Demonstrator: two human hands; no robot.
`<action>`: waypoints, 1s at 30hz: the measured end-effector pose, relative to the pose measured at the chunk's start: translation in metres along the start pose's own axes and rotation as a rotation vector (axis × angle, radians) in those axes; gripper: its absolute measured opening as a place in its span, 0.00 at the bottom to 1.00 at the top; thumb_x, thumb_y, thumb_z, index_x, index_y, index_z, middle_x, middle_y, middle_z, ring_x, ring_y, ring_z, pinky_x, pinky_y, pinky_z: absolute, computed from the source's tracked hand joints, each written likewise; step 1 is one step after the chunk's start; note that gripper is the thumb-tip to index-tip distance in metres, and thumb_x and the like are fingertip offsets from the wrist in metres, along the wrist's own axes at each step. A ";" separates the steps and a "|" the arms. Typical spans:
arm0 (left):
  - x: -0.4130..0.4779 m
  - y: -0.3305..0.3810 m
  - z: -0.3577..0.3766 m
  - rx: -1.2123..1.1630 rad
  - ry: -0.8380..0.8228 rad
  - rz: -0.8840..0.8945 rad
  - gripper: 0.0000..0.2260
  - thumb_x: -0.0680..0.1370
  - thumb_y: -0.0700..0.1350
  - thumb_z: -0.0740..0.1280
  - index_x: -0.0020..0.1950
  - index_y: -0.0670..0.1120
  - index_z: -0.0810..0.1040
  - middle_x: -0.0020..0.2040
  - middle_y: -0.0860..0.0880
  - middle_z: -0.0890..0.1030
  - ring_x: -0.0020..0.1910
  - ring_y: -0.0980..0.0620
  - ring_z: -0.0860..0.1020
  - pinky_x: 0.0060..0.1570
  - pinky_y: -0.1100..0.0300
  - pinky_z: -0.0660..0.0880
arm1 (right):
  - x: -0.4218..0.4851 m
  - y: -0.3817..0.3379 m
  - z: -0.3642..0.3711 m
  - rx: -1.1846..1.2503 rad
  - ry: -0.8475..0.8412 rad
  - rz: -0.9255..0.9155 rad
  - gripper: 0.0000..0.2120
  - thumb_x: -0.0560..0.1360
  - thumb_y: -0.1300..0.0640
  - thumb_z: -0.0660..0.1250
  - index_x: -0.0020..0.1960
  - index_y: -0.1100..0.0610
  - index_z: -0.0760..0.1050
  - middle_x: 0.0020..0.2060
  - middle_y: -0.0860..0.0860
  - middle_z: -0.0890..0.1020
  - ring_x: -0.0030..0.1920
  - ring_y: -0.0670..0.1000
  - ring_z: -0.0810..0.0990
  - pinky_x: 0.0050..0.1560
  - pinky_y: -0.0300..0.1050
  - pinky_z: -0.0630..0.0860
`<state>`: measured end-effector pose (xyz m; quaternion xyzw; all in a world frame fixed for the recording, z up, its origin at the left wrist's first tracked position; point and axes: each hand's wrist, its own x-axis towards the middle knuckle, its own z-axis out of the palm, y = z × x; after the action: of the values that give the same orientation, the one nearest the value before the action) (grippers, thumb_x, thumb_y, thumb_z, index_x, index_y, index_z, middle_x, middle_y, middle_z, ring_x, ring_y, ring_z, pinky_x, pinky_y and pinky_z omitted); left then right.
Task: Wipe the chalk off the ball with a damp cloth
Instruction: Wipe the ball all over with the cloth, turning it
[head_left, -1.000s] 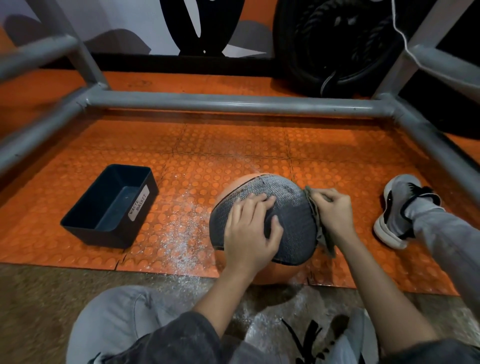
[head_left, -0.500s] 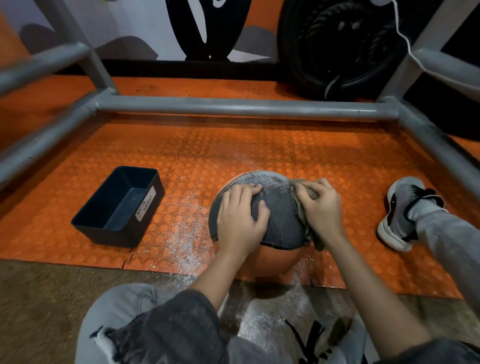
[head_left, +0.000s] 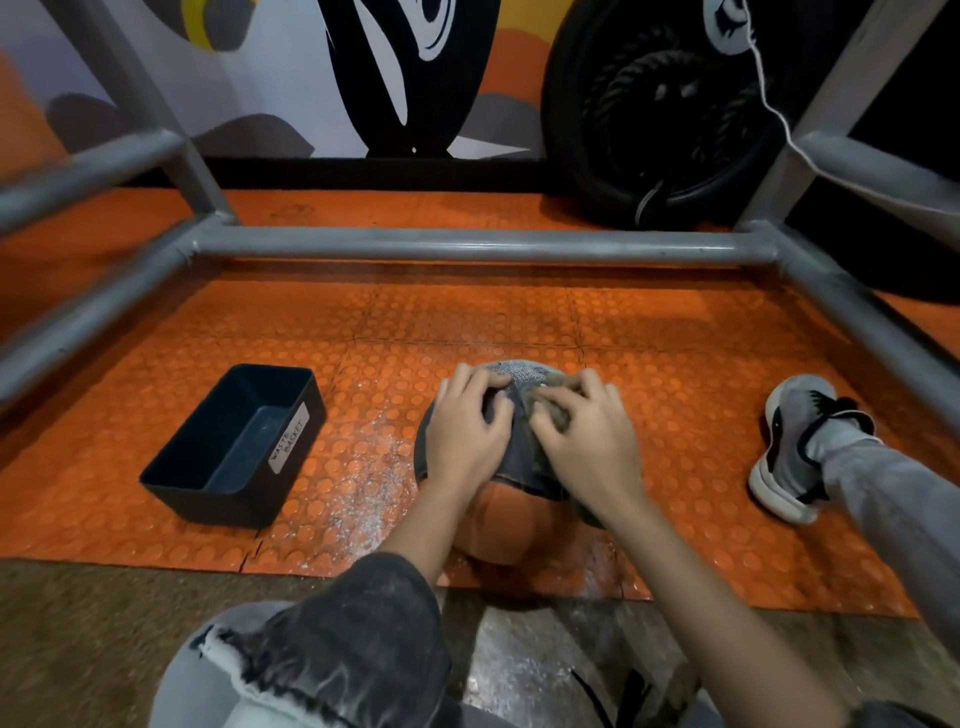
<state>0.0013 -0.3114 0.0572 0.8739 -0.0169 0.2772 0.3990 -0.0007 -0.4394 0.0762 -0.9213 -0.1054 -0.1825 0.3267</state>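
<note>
While ball (head_left: 493, 525) sits on orange mat (head_left: 675, 364), bin (head_left: 228, 499) at its 9 o'clock, left hand (head_left: 467, 431) cups its top with fingers curled; right hand (head_left: 587, 447) pinches bunched cloth (head_left: 557, 415) against the crown. Likely heavy, firm, rolls easily: brace from above. Cloth soft.

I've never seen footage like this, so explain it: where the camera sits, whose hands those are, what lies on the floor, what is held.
No machine here. One camera sits on a person's head, looking down at their own bare hands. The left hand grips an orange-and-grey ball on the orange studded mat. The right hand holds a bunched grey cloth against the ball's top. White chalk dust lies on the mat beside the ball; further left stands a black bin labelled waste basket.
</note>
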 end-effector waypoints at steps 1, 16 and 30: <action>-0.002 -0.002 -0.001 -0.007 -0.003 0.029 0.18 0.74 0.52 0.54 0.51 0.44 0.78 0.47 0.51 0.74 0.48 0.54 0.68 0.45 0.64 0.62 | 0.001 0.003 -0.001 -0.002 -0.004 0.007 0.16 0.75 0.50 0.61 0.56 0.55 0.81 0.50 0.53 0.76 0.52 0.56 0.71 0.53 0.51 0.70; -0.012 0.009 -0.017 -0.422 -0.096 -0.314 0.28 0.67 0.71 0.57 0.46 0.50 0.82 0.45 0.57 0.70 0.55 0.52 0.72 0.61 0.54 0.68 | 0.018 -0.002 -0.034 0.836 -0.247 0.514 0.12 0.77 0.65 0.57 0.51 0.60 0.79 0.45 0.54 0.81 0.37 0.44 0.80 0.36 0.31 0.74; 0.010 -0.005 -0.043 -0.371 -0.219 -0.417 0.13 0.61 0.43 0.61 0.44 0.49 0.76 0.39 0.51 0.80 0.40 0.49 0.79 0.39 0.57 0.74 | -0.005 0.034 0.005 0.271 -0.148 -0.052 0.20 0.76 0.51 0.54 0.65 0.50 0.74 0.62 0.42 0.72 0.66 0.48 0.67 0.66 0.42 0.60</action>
<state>-0.0092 -0.2756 0.0814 0.7953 0.0696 0.0854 0.5961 0.0069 -0.4629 0.0514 -0.8766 -0.1769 -0.1066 0.4347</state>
